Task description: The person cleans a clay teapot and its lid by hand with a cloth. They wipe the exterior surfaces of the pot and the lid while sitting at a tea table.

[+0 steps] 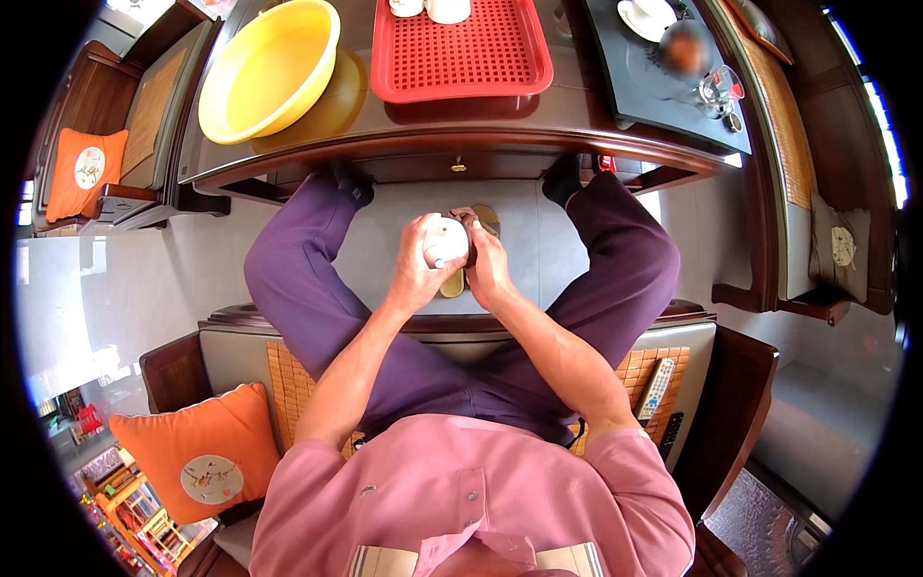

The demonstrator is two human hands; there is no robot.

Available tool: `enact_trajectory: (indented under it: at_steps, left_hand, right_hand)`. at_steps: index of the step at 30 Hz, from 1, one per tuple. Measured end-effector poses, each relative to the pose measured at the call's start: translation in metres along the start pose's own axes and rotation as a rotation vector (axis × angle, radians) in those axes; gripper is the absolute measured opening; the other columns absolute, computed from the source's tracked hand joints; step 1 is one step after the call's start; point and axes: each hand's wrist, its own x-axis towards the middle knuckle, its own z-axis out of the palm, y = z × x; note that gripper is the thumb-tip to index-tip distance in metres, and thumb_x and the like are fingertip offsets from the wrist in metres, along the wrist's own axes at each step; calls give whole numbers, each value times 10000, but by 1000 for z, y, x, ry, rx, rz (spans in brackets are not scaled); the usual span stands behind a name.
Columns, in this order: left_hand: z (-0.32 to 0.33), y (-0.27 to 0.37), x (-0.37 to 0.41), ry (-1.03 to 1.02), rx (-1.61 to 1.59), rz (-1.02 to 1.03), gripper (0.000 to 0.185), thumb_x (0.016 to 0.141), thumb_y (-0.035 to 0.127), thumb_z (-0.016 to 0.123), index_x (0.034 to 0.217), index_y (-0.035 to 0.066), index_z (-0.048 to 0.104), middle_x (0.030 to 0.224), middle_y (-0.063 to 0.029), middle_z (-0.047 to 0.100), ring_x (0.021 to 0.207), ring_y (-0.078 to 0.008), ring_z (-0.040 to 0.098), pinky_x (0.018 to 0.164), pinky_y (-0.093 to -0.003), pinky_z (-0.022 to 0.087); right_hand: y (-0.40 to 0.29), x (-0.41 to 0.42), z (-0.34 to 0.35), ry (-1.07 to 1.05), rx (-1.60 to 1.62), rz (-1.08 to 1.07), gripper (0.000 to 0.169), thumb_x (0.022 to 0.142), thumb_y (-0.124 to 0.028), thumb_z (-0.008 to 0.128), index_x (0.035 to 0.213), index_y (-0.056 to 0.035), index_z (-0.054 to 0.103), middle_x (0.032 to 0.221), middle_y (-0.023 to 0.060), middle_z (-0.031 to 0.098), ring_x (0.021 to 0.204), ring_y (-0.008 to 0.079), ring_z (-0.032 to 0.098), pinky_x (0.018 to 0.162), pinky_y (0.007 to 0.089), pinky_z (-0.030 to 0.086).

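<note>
Between my knees, above the floor, my left hand grips a small white teapot with a rounded body and a small knob. My right hand is at its right side, closed on a brownish cloth that lies against the pot. Much of the cloth is hidden by the fingers. On the dark wooden table ahead, a yellow plastic basin stands at the left. To its right lies a red perforated plastic tray, with white cups at its far end.
A black tea tray at the table's right holds a white saucer with a cup, and a glass vessel. The table's front edge runs above my feet. Slippers lie on the floor. Beside me are an orange cushion and remote controls.
</note>
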Motion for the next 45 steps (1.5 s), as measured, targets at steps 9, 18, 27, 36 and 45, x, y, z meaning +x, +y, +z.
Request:
enact_trajectory:
  at_steps: [9, 18, 27, 36, 45]
  left_hand:
    - [-6, -1, 11, -64, 84, 284, 842, 640, 134, 901, 1356, 161, 458, 1403, -186, 420, 1271, -381, 457, 1021, -455, 443]
    - [-10, 3, 16, -17, 58, 151, 806, 708, 164, 880, 1377, 93, 437, 1312, -134, 484, 1213, -289, 509, 995, -385, 469]
    - [-28, 20, 16, -120, -1026, -512, 714, 853, 164, 769, 1450, 183, 377, 1320, -23, 499, 1212, -201, 510, 1004, -357, 463]
    - [-23, 8, 11, -204, -636, -309, 803, 803, 192, 820, 1462, 151, 364, 1291, -16, 499, 1207, -186, 502, 1038, -356, 447]
    - [-33, 24, 20, -25, -1051, -546, 690, 856, 158, 772, 1430, 133, 390, 1294, -51, 522, 1185, -177, 527, 997, -332, 475]
  right_hand:
    - [-11, -6, -6, -100, 294, 156, 342, 1063, -297, 427, 1301, -95, 565, 1264, 49, 612, 1135, 199, 601, 934, 388, 510]
    - [-20, -7, -9, -123, 14, 179, 337, 1061, -311, 434, 1212, -52, 588, 1131, 76, 637, 941, 193, 647, 792, 354, 555]
    - [-26, -27, 8, -348, -481, -495, 492, 1062, -283, 400, 1482, -27, 415, 1348, 88, 555, 1295, 189, 475, 1114, 309, 328]
    - [-24, -10, -7, -267, -237, -151, 361, 1042, -267, 485, 1250, 7, 594, 1127, 35, 626, 1021, 109, 552, 914, 279, 435]
    - [-17, -26, 6, -262, -365, -415, 437, 1011, -180, 538, 1414, -15, 501, 1304, 89, 585, 1196, 163, 535, 1061, 299, 391]
